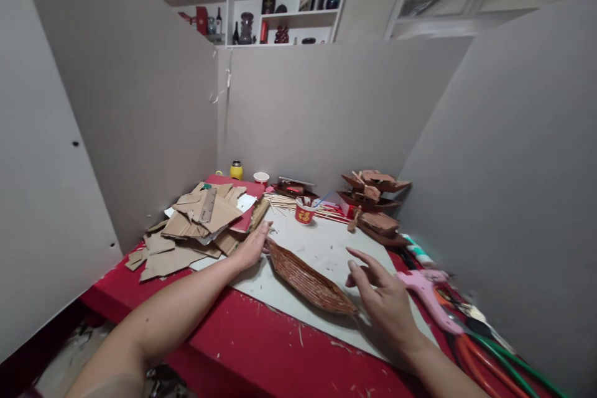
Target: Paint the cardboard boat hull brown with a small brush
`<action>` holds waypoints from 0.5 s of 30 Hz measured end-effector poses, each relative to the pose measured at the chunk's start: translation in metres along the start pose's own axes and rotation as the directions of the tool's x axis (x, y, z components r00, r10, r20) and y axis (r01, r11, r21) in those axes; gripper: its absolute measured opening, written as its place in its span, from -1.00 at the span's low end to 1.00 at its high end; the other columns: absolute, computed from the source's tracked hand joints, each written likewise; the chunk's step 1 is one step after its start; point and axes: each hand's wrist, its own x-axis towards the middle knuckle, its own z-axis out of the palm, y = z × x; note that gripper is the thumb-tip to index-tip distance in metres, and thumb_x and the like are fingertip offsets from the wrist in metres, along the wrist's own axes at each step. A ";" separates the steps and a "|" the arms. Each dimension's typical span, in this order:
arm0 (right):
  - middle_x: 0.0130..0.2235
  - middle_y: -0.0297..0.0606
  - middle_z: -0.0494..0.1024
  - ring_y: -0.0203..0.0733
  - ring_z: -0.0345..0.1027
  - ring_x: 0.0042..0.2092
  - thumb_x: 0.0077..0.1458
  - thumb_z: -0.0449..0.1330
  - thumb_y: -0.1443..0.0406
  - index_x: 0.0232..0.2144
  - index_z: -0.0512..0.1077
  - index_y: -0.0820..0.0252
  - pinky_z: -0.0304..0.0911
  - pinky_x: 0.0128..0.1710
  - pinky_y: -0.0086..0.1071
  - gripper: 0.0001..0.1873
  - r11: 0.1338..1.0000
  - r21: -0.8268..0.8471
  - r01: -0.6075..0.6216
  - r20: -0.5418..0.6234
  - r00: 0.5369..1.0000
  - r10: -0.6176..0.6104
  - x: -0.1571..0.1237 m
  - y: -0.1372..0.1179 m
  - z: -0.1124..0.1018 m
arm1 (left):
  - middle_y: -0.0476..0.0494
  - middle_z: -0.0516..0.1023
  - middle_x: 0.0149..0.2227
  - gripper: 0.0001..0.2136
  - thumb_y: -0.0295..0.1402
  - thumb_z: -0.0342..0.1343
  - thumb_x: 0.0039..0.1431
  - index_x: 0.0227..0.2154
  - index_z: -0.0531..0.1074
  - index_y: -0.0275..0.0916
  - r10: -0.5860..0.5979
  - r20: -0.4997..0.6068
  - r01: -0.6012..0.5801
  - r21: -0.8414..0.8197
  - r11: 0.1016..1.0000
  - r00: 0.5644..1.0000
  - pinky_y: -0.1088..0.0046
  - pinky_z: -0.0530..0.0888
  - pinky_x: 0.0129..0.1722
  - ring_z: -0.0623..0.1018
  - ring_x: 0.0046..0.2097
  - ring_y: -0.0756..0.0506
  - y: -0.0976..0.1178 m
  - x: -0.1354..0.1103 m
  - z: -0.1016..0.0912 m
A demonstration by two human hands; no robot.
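Note:
A long brown model boat hull (311,278) with ribbed strips lies slantwise over the pale board (284,233). My left hand (254,247) is at its far left tip, fingers close together against the end; the exact grip is partly hidden. Near the right tip, my right hand (385,295) hovers apart from the hull, thumb and fingers spread, holding nothing. Behind the hull stands a red paper cup (305,212) with a gold character and a blue stick in it. Thin wooden sticks (280,202) lie behind the board's far edge.
Torn cardboard (186,227) with a ruler (208,205) is heaped at left. Finished model boats (377,224) stand at back right. A pink glue gun (431,298) and pliers-like handles (480,354) lie along the right edge. Grey partitions (326,106) enclose the red table.

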 end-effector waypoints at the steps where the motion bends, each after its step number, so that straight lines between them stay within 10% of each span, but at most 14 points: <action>1: -0.58 -0.36 0.51 -0.19 0.45 -0.53 0.23 0.10 0.09 -0.03 0.45 0.24 0.36 -0.47 -0.40 -0.59 1.000 0.001 0.005 0.003 1.000 -0.005 0.000 0.000 0.000 | -0.22 0.47 0.06 -0.66 -0.23 0.12 0.30 0.08 0.38 -0.25 0.012 -0.011 -0.012 0.004 1.000 1.000 0.13 0.53 -0.07 0.54 -0.03 -0.17 -0.001 0.000 0.000; 15: -0.54 -0.40 0.48 -0.27 0.43 -0.50 0.32 0.07 0.08 0.04 0.40 0.29 0.37 -0.42 -0.37 -0.57 0.999 0.024 0.033 0.011 0.999 -0.033 0.001 0.002 -0.003 | -0.21 0.48 0.04 -0.66 -0.22 0.12 0.31 0.07 0.38 -0.25 0.044 -0.019 -0.043 0.052 0.998 0.999 0.15 0.54 -0.09 0.55 -0.06 -0.16 0.002 0.004 0.002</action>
